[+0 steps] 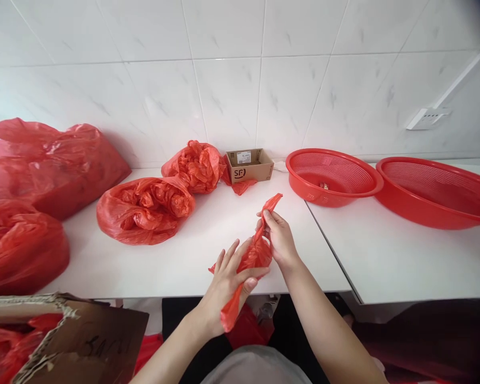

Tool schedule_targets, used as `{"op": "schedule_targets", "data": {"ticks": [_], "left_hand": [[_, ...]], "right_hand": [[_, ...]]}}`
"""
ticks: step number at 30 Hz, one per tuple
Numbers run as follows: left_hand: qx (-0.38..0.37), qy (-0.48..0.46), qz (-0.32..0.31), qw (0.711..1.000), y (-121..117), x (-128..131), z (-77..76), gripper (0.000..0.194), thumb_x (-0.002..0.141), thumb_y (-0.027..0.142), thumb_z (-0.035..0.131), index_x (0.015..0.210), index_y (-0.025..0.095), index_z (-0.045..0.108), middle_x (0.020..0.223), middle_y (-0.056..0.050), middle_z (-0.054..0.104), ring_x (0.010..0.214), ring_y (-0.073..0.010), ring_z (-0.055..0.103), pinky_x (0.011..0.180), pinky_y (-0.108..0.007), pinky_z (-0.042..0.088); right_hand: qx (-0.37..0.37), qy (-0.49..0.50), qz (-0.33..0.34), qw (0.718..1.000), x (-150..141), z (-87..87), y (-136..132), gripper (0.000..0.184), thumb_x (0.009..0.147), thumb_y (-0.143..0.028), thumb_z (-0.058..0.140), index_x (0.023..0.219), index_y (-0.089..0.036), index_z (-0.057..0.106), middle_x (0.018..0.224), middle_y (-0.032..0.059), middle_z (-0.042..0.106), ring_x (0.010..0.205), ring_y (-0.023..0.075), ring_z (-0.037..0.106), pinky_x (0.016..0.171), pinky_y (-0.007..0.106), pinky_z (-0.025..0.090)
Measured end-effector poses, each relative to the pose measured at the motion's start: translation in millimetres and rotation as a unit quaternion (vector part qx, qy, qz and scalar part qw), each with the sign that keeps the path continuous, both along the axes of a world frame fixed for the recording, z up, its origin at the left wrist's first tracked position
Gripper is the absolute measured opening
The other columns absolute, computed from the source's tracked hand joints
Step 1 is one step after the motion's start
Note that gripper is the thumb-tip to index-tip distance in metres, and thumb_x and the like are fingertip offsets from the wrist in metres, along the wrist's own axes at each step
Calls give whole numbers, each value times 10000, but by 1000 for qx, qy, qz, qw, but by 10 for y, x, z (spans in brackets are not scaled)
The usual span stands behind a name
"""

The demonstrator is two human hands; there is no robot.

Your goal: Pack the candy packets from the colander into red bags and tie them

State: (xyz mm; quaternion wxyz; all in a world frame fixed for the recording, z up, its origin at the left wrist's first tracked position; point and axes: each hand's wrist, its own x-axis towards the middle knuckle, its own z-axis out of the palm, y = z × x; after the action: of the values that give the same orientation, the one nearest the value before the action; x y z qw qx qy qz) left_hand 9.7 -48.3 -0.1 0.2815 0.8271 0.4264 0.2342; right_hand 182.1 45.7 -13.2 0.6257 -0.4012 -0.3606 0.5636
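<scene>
A small red plastic bag (pixel 255 256), tied or twisted in the middle, is held above the near edge of the white table. My right hand (pixel 279 234) pinches its narrow upper end between thumb and fingers, and a pointed tip sticks out past them. My left hand (pixel 223 288) lies against the body of the bag with its fingers stretched and spread. A loose red strip of the bag hangs by the left thumb and wrist. Whatever is inside the bag is hidden.
Several bulging red bags, among them one rounded bag (pixel 144 210), stand on the left. A small cardboard box (pixel 253 172) sits by the wall. Two red baskets, one round (pixel 328 198) and one larger (pixel 428 213), stand right. An open carton (pixel 100 336) is at lower left.
</scene>
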Motion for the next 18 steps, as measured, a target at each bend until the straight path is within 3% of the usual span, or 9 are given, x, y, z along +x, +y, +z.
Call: {"op": "schedule_targets", "data": {"ticks": [3,5,7,9,12,15,18], "left_hand": [[-17,-88,61,994,93,68,41,404,990,378,328,1335,357,539,1563,-29,291,1412,-273,308,1136,-507,294],[-9,-90,98,991,192,155,36,405,969,365,396,1342,272,524,1437,-99,468,1284,-256,474,1055,-442,407],[-9,-37,110,993,304,237,54,361,908,343,505,1227,198,589,1154,-123,653,1052,-272,615,921,-433,484],[-31,6,102,994,407,247,144,224,841,314,579,1000,184,668,852,-73,697,793,-251,654,766,-390,517],[-81,-5,70,994,474,5,459,173,829,335,592,784,201,691,688,-15,674,640,-189,636,629,-289,512],[-150,-106,76,980,366,-570,935,208,823,369,613,836,186,712,802,-3,713,729,-157,665,668,-236,521],[-107,-162,285,939,93,-1330,1413,316,824,366,610,978,98,679,738,35,676,647,-103,649,651,-256,504]], "right_hand": [[10,-39,-12,999,6,75,-51,371,804,-530,644,901,-175,689,720,12,612,676,131,566,610,246,468],[20,-53,-4,998,4,132,-108,347,817,-512,640,912,-185,706,733,9,612,702,133,569,626,247,468],[33,-54,-1,998,2,181,-164,320,823,-495,642,907,-195,713,701,-3,599,672,127,554,617,252,460],[45,-54,-12,997,24,218,-209,301,815,-481,656,896,-197,717,699,-2,604,671,129,554,629,263,468],[53,-65,-37,996,134,223,-245,302,801,-476,675,915,-200,719,779,22,641,710,139,580,659,275,490],[32,-94,-53,994,313,98,-258,321,799,-493,670,954,-215,713,801,24,643,698,133,587,634,263,489],[-16,-129,-61,990,487,-187,-282,331,776,-506,685,918,-208,710,777,23,631,693,134,583,631,263,494]]}}
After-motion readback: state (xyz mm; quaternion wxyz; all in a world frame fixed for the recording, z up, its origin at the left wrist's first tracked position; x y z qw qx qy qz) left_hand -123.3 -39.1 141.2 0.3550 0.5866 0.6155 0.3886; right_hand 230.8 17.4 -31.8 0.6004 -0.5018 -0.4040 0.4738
